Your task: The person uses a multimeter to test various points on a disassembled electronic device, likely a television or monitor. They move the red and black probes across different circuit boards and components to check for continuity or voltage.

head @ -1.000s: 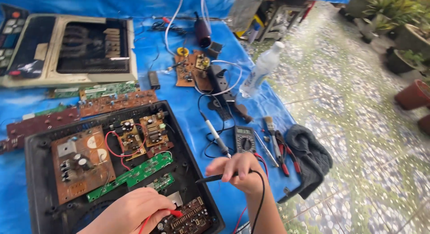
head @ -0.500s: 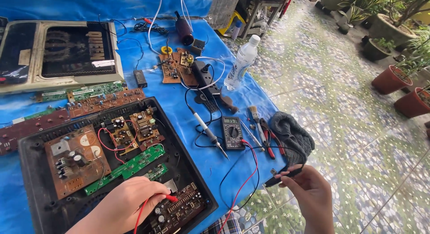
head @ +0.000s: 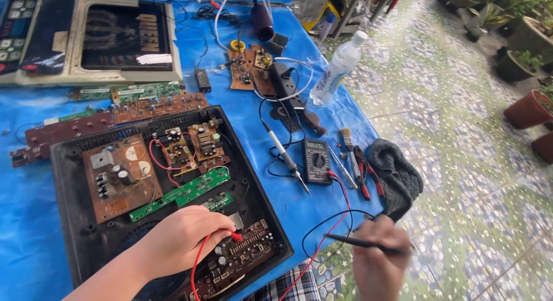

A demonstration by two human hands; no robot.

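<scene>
My left hand point(head: 184, 237) reaches in from the lower left, forearm angled up over the open black case point(head: 75, 220), knuckles up. Its fingers are clamped on the red probe point(head: 235, 236), tip pressed onto the brown board point(head: 242, 261) at the case's near corner. The red lead point(head: 199, 263) loops down under my palm.

My right hand point(head: 377, 261) hangs off the tabletop's point(head: 322, 209) near edge, over the tiled floor point(head: 472, 180), back of the hand toward the camera. Its fingers are closed around the black probe point(head: 360, 242), which lies nearly level, tip pointing left, in the air and well apart from the case. The image is slightly blurred here.

Both leads run up to the multimeter point(head: 317, 161), lying flat on the blue sheet just right of the case. A soldering iron point(head: 285, 157) lies just left of it, a brush point(head: 347, 144) and red-handled pliers point(head: 363, 174) to the right, then a dark cloth point(head: 397, 174) at the edge. A clear bottle point(head: 337, 68) lies further up.
</scene>
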